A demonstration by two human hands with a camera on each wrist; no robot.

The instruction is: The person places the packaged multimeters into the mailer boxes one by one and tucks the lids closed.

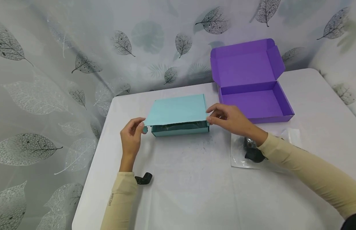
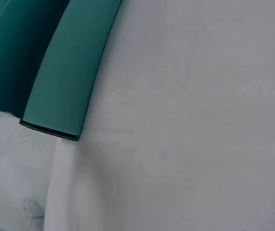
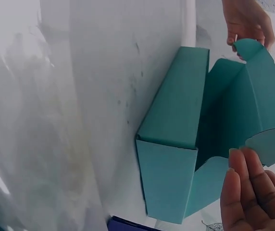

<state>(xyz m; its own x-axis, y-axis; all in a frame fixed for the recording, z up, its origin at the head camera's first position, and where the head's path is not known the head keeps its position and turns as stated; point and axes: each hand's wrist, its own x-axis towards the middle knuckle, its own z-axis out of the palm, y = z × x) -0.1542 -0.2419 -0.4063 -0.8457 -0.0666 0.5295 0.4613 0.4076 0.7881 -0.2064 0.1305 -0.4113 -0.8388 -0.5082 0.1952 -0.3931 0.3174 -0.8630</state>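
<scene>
A teal cardboard mailer box (image 1: 181,131) stands on the table with its lid (image 1: 178,110) lowered most of the way. A dark gap shows along the front, and something dark lies inside. My left hand (image 1: 132,135) pinches the small ear flap at the lid's left front corner. At the opposite corner, my right hand (image 1: 228,118) holds the right ear flap (image 3: 272,142) at its tip, thumb and fingertips close together. The right wrist view shows the lid tilted over the tray, both side flaps angled inward. Only the box's end appears in the left wrist view.
An open purple box (image 1: 255,102) stands behind my right hand. Under my right forearm lies a clear plastic bag (image 1: 239,156) with a black object (image 1: 254,155) on it. A black piece (image 1: 144,179) shows beside my left sleeve. Leaf-patterned curtains hang around the white table.
</scene>
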